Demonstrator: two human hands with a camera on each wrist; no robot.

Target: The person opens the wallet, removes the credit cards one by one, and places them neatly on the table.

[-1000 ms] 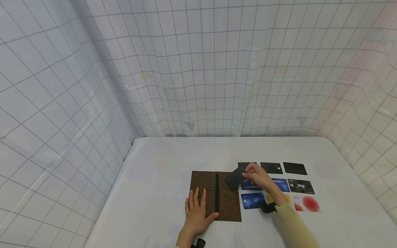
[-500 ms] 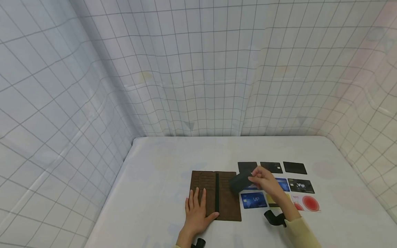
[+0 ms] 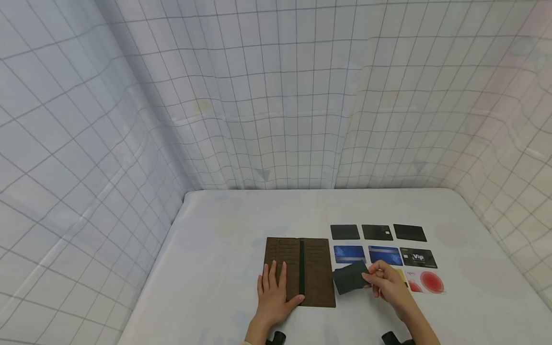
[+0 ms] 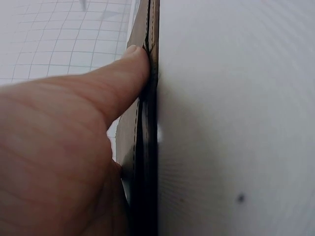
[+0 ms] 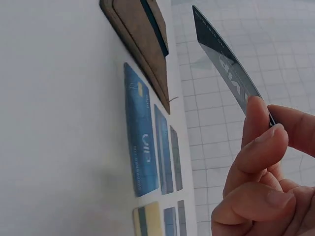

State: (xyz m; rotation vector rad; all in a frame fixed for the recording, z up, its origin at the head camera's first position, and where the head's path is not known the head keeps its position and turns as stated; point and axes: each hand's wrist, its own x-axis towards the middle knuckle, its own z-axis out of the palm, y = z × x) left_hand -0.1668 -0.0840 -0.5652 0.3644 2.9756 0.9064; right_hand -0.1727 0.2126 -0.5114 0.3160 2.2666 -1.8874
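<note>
A brown bifold wallet (image 3: pixel 320 282) lies spread flat on the white table, card slots on both sides and a black strap down its middle. My left hand (image 3: pixel 272 304) rests on its left half, fingers spread and thumb (image 4: pixel 129 69) at the front edge by the strap. My right hand (image 3: pixel 390 287) pinches a black card (image 3: pixel 350 278) at one end, just right of the wallet. The right wrist view shows that card (image 5: pixel 224 64) raised above the table, with VIP lettering on its underside. Below it lies a blue VIP card (image 5: pixel 140 132), hidden in the head view.
Rows of cards lie right of the wallet: black cards (image 3: pixel 377 233) at the back, blue cards (image 3: pixel 385 255) and a black Vip card (image 3: pixel 418 258) in the middle, a red-and-white card (image 3: pixel 426 282) in front. A yellow card (image 5: pixel 148 219) is partly covered by my right hand.
My right hand has drawn the black card back from over the wallet, rightward and toward me, uncovering the cards behind. The left hand has stayed in place.
</note>
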